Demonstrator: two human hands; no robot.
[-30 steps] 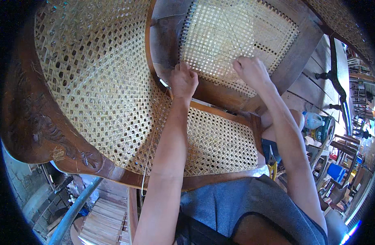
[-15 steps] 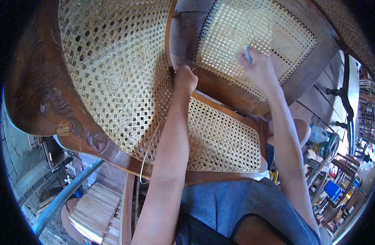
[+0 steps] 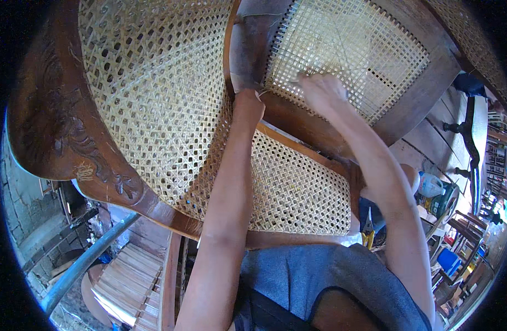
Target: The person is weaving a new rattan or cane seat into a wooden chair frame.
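Observation:
My left hand is closed at the near left corner of the square cane panel. A thin cane strand comes out at its fingertips. My right hand is closed over the lower left part of the same panel. It grips a slim pale tool, mostly hidden by the fingers, so its kind is unclear. A brown wooden frame with edge holes surrounds the panel. Under my left forearm lies a larger woven cane panel, and a smaller cane section is close to my lap.
A carved wooden rail curves along the left. Below it are a blue-grey pipe and a slatted wooden piece. Yellow-handled pliers are beside my lap. A plastic jug and stacked furniture stand at the right.
My right hand has moved left and nearer, from over the panel's middle toward its lower left. My left hand has stayed at the corner. The strand's loop beside my left forearm no longer shows.

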